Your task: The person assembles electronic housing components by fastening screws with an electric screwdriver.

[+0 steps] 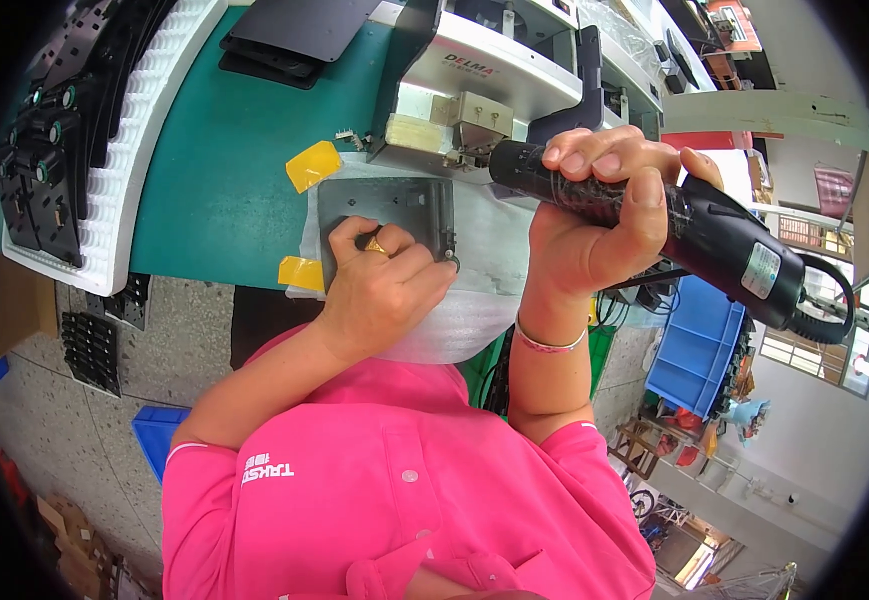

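Note:
My right hand [609, 195] is wrapped around a black electric screwdriver [699, 215]. Its nose points left at the metal outlet of a white screw feeder [494, 75]; whether the bit touches a screw there is hidden. My left hand [389, 285], a gold-coloured ring on one finger, is curled down onto a dark grey flat plastic case [394, 200], gripping its near part. My fingers hide that part and whatever lies under them. The case rests on white foam sheet [489, 230] at the edge of the green bench mat [214, 150].
Yellow tape pieces [312, 166] hold the foam's left side. Dark panels [294, 35] are stacked behind. A white foam tray [144, 170] of black parts stands left. A blue crate [694, 345] sits right, and the screwdriver's cable [834, 290] curves off right.

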Demonstrator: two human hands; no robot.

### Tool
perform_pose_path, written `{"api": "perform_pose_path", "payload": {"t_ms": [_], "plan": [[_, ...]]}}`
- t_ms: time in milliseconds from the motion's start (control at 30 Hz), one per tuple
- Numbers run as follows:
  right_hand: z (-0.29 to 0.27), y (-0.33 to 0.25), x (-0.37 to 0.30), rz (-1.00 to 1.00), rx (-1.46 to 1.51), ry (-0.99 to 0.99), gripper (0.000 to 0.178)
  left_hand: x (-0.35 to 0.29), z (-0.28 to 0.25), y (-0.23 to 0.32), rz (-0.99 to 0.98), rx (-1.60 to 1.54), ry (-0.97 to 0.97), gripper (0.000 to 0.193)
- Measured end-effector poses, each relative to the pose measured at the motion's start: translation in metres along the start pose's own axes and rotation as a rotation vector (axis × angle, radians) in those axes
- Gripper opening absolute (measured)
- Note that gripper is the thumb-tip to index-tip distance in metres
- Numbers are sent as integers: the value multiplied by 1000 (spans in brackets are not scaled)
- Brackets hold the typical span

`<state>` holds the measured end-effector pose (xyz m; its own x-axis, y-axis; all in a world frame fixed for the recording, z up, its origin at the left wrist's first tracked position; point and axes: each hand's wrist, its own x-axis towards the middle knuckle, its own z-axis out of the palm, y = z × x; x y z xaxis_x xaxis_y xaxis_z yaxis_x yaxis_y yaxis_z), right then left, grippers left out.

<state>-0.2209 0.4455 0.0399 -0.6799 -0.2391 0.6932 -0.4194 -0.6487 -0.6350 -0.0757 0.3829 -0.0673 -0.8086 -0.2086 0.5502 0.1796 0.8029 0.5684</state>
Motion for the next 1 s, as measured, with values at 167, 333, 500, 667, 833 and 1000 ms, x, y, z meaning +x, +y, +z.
{"api": "perform_pose_path", "payload": {"t_ms": [167,333,500,667,833,1000], "plan": [[1,1,0,8,19,-3,41,1,0,0,7,6,-15,11],[-2,2,0,-29,27,18,41,1,0,-1,14,14,-15,10],[0,2,2,14,-17,12,41,1,-1,-1,16,24,-26,10],[4,4,6,8,-51,20,41,1,-1,-1,13,8,-24,9],[14,7,18,131,-96,-163,41,0,-1,0,12,13,-40,12],[20,12,32,231,-159,-252,36,-2,-9,5,13,63,-51,18]]}}
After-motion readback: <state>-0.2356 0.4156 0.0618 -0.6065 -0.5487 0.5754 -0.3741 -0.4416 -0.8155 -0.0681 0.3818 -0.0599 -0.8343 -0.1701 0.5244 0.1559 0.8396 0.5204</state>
